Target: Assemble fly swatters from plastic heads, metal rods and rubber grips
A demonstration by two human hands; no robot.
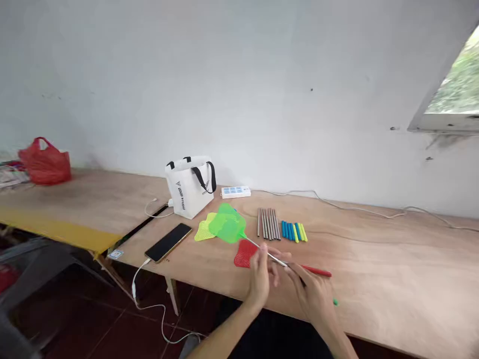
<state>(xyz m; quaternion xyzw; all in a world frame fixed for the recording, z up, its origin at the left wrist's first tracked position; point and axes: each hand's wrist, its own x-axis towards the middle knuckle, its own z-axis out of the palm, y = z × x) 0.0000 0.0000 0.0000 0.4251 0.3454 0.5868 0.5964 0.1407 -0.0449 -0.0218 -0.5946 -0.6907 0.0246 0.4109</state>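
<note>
A green fly swatter with a thin metal rod is held above the table in both hands. My left hand is closed around the rod near its middle. Farther down, my right hand grips the lower part, hiding most of the handle; a green tip pokes out beyond it. Lying on the table behind my hands is a red fly swatter, its red handle showing past my right fingers. Yellow swatter heads lie partly under the green one, with a bit of blue beside them.
Metal tubes lie in a row beside blue and yellow handles. At the left are a charging phone and a white bag. A power strip sits by the wall. A red bag stands on the far table.
</note>
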